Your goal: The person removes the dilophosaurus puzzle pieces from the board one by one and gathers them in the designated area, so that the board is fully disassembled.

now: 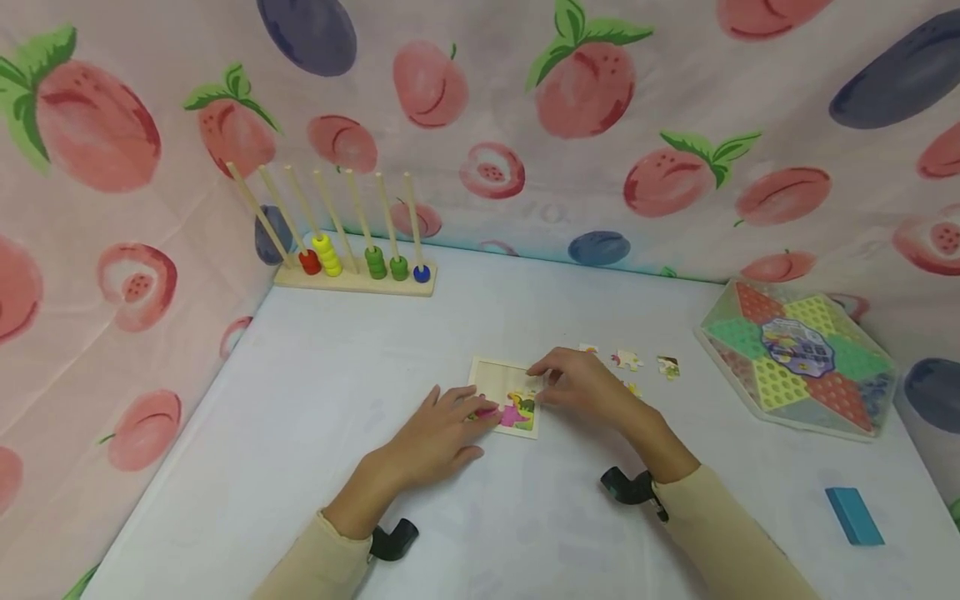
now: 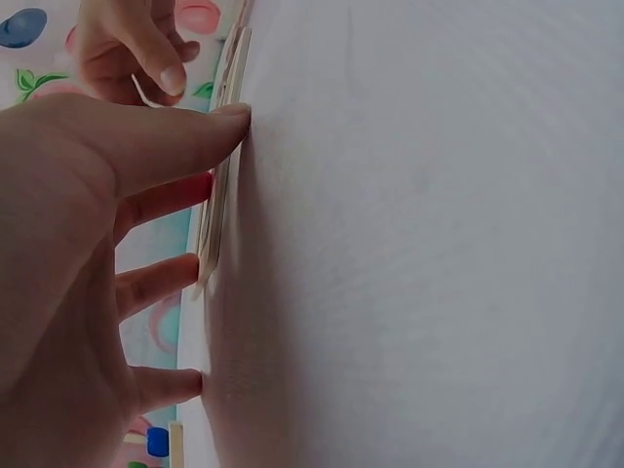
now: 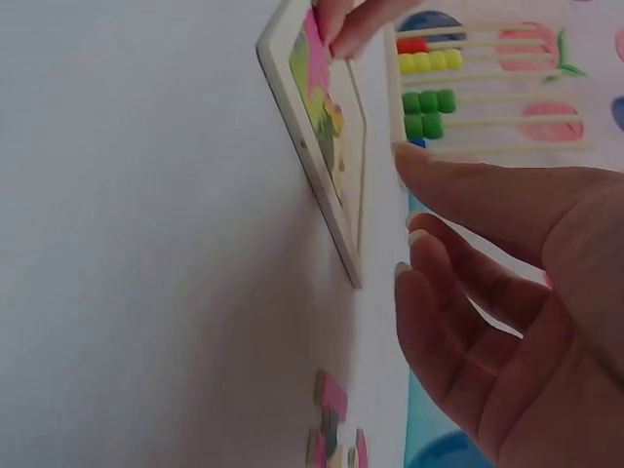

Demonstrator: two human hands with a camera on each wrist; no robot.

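A small square wooden puzzle tray [image 1: 501,373] lies on the table, with pink, green and yellow jigsaw pieces [image 1: 516,414] fitted in its near part. My left hand [image 1: 435,437] is spread over its left side, fingers resting on the pieces and the frame. In the left wrist view, the thumb touches the tray's near edge [image 2: 216,234]. At the tray's right edge hovers my right hand [image 1: 588,387]. The right wrist view shows its thumb [image 3: 458,190] and fingertips apart, with nothing seen between them. Loose jigsaw pieces [image 1: 626,359] lie beyond and right of this hand, one partly hidden by it.
A wooden counting rack [image 1: 352,283] with coloured beads on pegs stands at the back left. At the right is a hexagonal board game box [image 1: 797,358], with a blue block [image 1: 855,517] nearer me. A fruit-print cloth [image 1: 491,171] hangs behind the white table.
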